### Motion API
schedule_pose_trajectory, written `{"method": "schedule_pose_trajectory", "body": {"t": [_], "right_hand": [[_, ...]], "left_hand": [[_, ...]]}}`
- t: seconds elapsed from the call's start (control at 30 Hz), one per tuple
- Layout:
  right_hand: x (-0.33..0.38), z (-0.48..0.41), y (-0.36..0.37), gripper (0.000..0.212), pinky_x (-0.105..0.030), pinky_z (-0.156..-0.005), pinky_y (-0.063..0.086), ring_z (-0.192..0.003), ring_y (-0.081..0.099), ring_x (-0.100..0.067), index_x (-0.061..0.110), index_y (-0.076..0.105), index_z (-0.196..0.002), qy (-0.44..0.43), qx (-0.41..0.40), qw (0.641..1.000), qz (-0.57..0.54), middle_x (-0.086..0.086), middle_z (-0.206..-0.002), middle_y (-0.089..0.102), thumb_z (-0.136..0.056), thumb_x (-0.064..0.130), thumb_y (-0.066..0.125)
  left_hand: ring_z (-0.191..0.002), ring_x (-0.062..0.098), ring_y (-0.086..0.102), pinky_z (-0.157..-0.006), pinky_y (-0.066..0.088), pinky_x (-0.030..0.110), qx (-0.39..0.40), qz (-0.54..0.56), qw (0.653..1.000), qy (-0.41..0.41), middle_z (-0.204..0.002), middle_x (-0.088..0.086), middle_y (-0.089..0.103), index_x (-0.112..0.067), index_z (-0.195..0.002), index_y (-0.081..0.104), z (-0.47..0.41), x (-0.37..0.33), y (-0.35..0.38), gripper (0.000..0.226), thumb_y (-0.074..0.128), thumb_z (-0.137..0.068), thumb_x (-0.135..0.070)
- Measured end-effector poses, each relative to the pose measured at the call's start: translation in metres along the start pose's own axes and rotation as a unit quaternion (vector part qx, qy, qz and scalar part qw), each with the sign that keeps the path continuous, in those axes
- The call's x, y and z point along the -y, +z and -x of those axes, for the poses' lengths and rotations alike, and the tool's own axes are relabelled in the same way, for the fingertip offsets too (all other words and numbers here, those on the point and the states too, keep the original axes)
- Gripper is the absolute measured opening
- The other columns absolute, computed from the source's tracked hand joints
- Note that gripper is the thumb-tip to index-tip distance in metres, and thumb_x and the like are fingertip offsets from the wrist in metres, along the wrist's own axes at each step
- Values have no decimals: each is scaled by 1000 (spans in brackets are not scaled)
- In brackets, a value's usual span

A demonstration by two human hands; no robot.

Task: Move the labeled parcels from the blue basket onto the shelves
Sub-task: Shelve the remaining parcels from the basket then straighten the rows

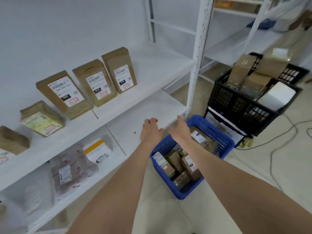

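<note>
Two bare forearms, nearest item, reach forward side by side from the person standing at the racking.

Left hand (150, 127): holds nothing, fingers loosely bent at the tips, over the front of the lower shelf (152, 107).

Right hand (181, 126): holds nothing, fingers extended forward and somewhat blurred, above the far left corner of the blue basket (214, 127).

Blue basket: perforated plastic, on the tiled floor just beside the white shelf upright. Contents: several brown labeled parcels (174, 162), packed close, some on end, some tilted, white labels showing on at least three.

Upper shelf (152, 65): three brown parcels (94, 81) standing in a row, leaning back towards the wall, each with a white label facing out. Left of them, one brown parcel with a pale green label (42, 119), lying tilted. At the left edge, another brown parcel (13, 141), label not readable.

Lower shelf: one translucent patterned mailer bag (69, 168) with a small white label, and one white mailer with a yellow band (98, 150) just beside it.

Black crate (236, 102): on the floor behind the basket, holding brown boxes and one white box.

Grey cable (276, 149): trailing across the floor to the right of the crate.
</note>
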State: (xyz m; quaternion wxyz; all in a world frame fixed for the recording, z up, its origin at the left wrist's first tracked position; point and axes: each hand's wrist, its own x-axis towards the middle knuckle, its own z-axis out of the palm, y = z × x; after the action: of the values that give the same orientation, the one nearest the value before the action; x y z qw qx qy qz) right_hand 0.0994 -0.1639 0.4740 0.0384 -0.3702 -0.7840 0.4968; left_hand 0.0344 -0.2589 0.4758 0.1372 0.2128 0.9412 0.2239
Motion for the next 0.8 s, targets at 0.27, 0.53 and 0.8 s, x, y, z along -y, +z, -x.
{"method": "schedule_pose_trajectory", "body": {"t": [0.27,0.53,0.8], "right_hand": [[-74,-57,-61,72,-35,-101,41,-134,40,-27,17,11,-153,47,5,999,17,-10,-154,28,-95,15,53],[-130,-158,-88,65,-34,-107,34,-137,35,-24,14,13,-153,76,30,996,46,-8,-155,28,-97,10,47],[-200,-286,-88,66,-37,-99,41,-136,39,-25,19,17,-152,118,82,985,99,-7,-154,29,-96,18,51]], "left_hand": [[-120,28,44,-94,45,39,44,-15,999,6,-132,12,38,-9,-132,40,-32,-63,81,42,50,-94,-22],[-120,28,46,-96,45,39,60,9,998,-28,-132,12,40,-10,-133,40,-116,-94,161,43,52,-94,-22],[-123,27,43,-100,44,40,115,28,988,-97,-135,9,39,-12,-134,40,-215,-106,265,43,52,-94,-23]]}}
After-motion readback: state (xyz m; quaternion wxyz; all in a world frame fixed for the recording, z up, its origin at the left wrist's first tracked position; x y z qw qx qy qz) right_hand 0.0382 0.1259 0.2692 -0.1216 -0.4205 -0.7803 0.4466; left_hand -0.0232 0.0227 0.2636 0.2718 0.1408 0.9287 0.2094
